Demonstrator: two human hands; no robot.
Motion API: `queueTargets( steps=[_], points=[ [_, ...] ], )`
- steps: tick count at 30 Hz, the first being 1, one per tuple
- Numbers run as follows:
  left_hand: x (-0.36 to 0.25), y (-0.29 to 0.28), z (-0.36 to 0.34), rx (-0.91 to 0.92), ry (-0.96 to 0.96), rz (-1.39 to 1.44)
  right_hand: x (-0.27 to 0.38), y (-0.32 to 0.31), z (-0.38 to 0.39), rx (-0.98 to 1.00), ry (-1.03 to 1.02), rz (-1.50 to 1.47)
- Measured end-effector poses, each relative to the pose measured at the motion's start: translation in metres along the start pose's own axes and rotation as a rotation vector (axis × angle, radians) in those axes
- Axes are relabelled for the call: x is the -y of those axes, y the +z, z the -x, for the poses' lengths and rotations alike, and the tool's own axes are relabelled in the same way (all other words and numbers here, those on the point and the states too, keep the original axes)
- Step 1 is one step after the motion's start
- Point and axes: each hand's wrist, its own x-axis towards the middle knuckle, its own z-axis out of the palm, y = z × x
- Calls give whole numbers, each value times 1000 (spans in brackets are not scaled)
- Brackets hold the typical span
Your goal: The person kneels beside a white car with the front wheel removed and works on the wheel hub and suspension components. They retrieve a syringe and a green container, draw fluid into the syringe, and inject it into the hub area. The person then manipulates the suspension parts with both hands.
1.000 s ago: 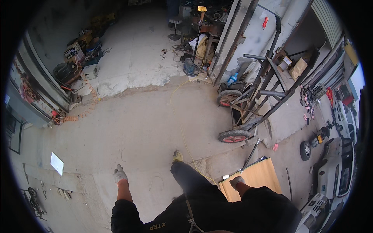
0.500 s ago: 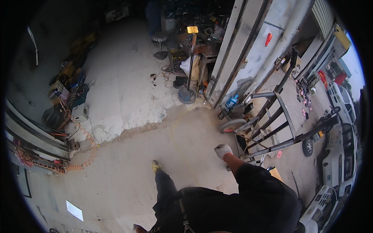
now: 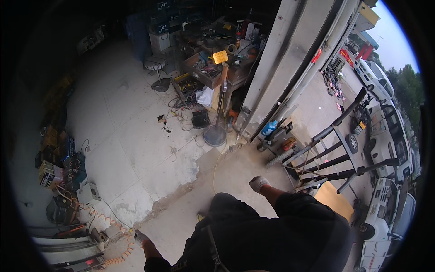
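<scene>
My right hand (image 3: 259, 184), in a pale grey glove, hangs in front of my body, loosely curled with nothing seen in it. Nearest to it is a dark metal frame cart (image 3: 333, 158) standing to the right, apart from the hand. Low on the left, my left hand (image 3: 142, 238), also gloved, is curled and holds nothing that shows. Close by it lies an orange coiled air hose (image 3: 118, 262). Ahead, a pole with a yellow head (image 3: 220, 57) stands in a round dark base (image 3: 215, 136) beside the doorway post.
A cluttered workbench (image 3: 204, 75) stands at the back, with a round stool (image 3: 154, 63) beside it. Boxes and batteries (image 3: 50, 174) line the left side, near a white box (image 3: 88, 194). A yellow hose (image 3: 215, 170) crosses the floor. Parked white vehicles (image 3: 389, 140) stand far right.
I have stepped forward, nearer the doorway and workbench, and the view has turned. My left hand has swung forward and up into view. Cart and post now appear closer.
</scene>
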Motion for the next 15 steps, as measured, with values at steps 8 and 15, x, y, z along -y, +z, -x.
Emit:
queueTargets(
  steps=[8, 15],
  points=[
    [-202, 119, -89, -6, 87, 10, 213, -57, -148, 27, -389, 26],
    [-275, 185, -60, 330, -264, -509, 452, -205, -244, -71, -752, -262]
  ],
)
